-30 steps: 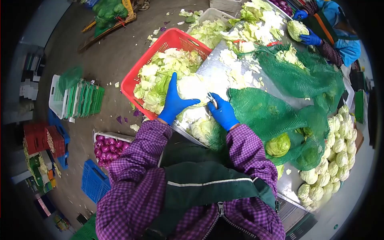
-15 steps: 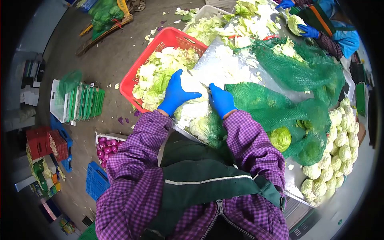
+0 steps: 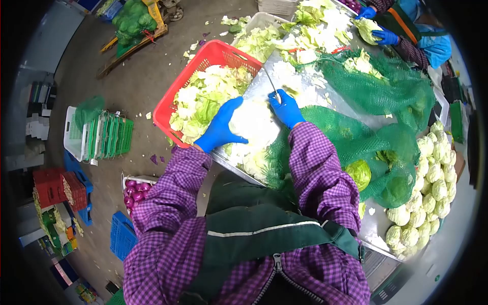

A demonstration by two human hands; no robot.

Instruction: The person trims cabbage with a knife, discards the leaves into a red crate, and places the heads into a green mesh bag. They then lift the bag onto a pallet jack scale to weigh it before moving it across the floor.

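My left hand (image 3: pixel 221 127), in a blue glove, cups the left side of a pale cabbage (image 3: pixel 252 122), thumb and fingers spread around it. Glare washes out the cabbage's surface and outline. To its right, my gloved right hand (image 3: pixel 287 110) is closed round the handle of a knife (image 3: pixel 271 78). The thin blade points up and away from me, clear of the cabbage. A red crate (image 3: pixel 170 95) full of cabbage leaves (image 3: pixel 207 96) stands just left of my left hand. Loose leaves lie on the metal table (image 3: pixel 264 84) beyond the hands.
Green net sacks (image 3: pixel 333 132) spread over the table to the right, with a cabbage (image 3: pixel 358 175) beside them. Trimmed cabbages (image 3: pixel 429 188) are piled at far right. Across the table, a co-worker's gloved hands (image 3: pixel 385 36) hold a cabbage. Red onions (image 3: pixel 134 193) sit low left.
My right hand has lifted away from the cabbage, up and to the right, bringing the knife blade into view. My left hand has shifted slightly left and down, still at the cabbage.
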